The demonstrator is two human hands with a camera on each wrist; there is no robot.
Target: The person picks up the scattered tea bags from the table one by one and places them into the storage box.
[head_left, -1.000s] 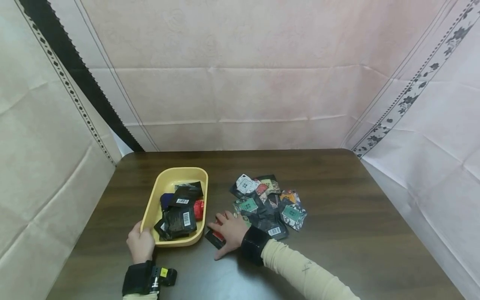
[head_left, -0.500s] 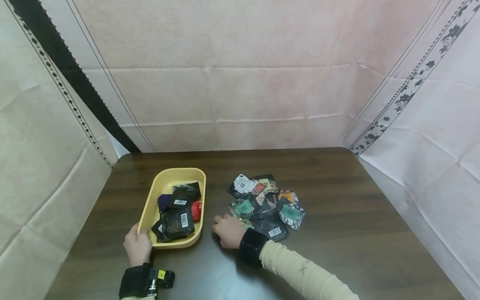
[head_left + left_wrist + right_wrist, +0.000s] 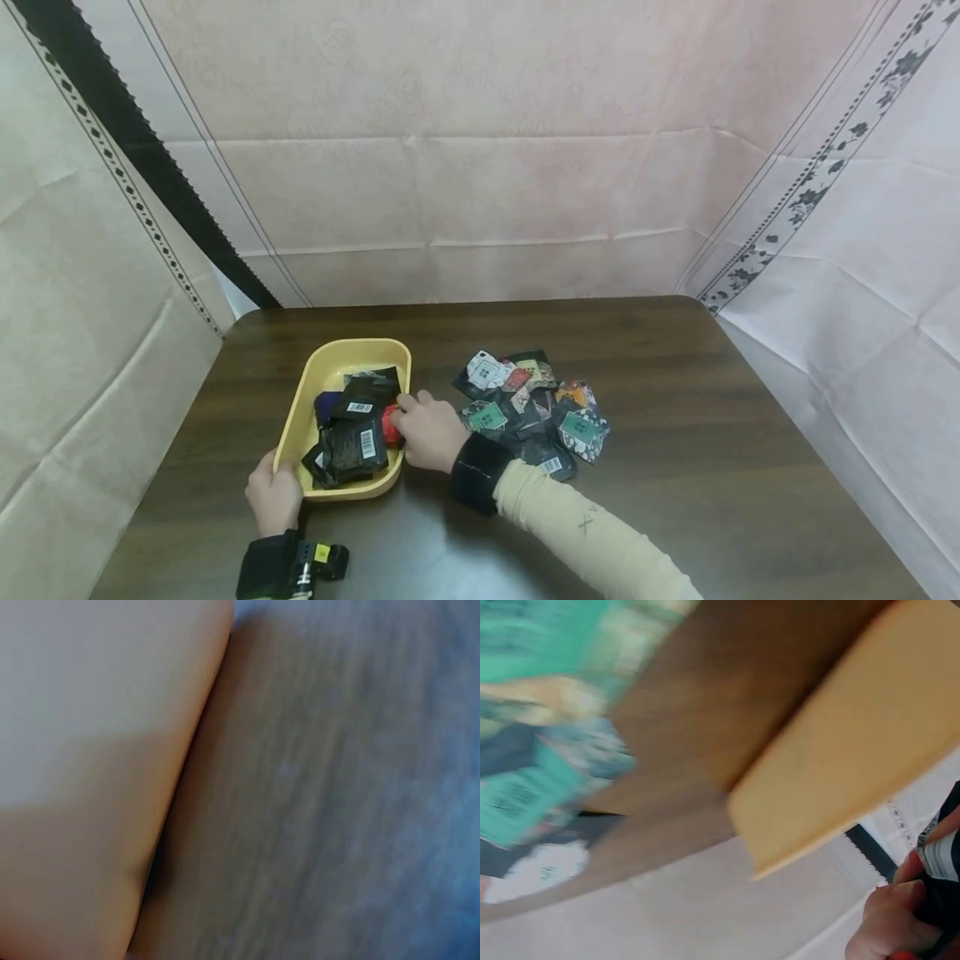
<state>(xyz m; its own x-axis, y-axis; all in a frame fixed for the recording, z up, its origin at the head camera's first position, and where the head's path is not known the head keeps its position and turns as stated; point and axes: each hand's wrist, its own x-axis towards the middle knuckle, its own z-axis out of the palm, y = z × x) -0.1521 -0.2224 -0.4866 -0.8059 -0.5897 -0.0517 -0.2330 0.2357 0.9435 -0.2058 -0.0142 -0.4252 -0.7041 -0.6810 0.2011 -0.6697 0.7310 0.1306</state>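
Note:
My left hand (image 3: 274, 493) grips the near left rim of a yellow plastic bin (image 3: 303, 408) in the head view. Inside lie several small flat packets, mostly black, such as the barcoded packet (image 3: 358, 446), plus a dark blue packet (image 3: 327, 406) and a red packet (image 3: 390, 427). At the bin's right rim is my right hand (image 3: 431, 431). In the right wrist view its fingers (image 3: 889, 919) pinch a dark packet (image 3: 941, 859) with a white barcode, raised beside the bin wall. The hand hides most of that packet in the head view.
A loose pile of printed packets (image 3: 525, 408) lies on the dark wooden table (image 3: 660, 417) just right of the bin. Patterned pale cloth (image 3: 450, 192) hangs behind the table and at both sides. A blurred pale surface (image 3: 90, 750) fills the left wrist view's left side.
My right hand has closed on the packet that lay between the bin and the pile, then moved left and up to the bin's rim. My left hand still grips the bin.

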